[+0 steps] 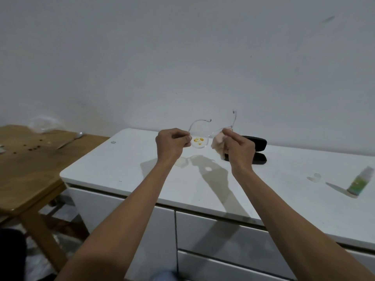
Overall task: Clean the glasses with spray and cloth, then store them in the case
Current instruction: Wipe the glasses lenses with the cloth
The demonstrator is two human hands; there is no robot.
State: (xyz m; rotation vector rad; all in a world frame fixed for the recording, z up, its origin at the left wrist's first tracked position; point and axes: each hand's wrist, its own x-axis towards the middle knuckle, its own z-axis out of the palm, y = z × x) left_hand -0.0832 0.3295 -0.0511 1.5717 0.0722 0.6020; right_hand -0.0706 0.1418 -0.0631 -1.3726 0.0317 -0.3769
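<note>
Pinching the clear glasses (199,141) at one side, the left hand (172,144) lifts them above the table (121,159). The right hand (239,147) presses a cloth (218,141) onto the other lens, fingers closed.

Clear-framed glasses (199,141) with yellow-orange specks on one lens, a pale pink cloth (218,143), a black case (256,146) and a green-and-white spray bottle (360,183) above a white tabletop (121,159).

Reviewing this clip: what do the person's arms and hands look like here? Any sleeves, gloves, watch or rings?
Both forearms are bare right down to the frame's bottom edge, with no sleeve showing. The left hand and right hand wear no gloves. No watch, bracelet or wristband shows on either wrist, and no ring is visible, though the fingers are partly curled away from the camera.
</note>
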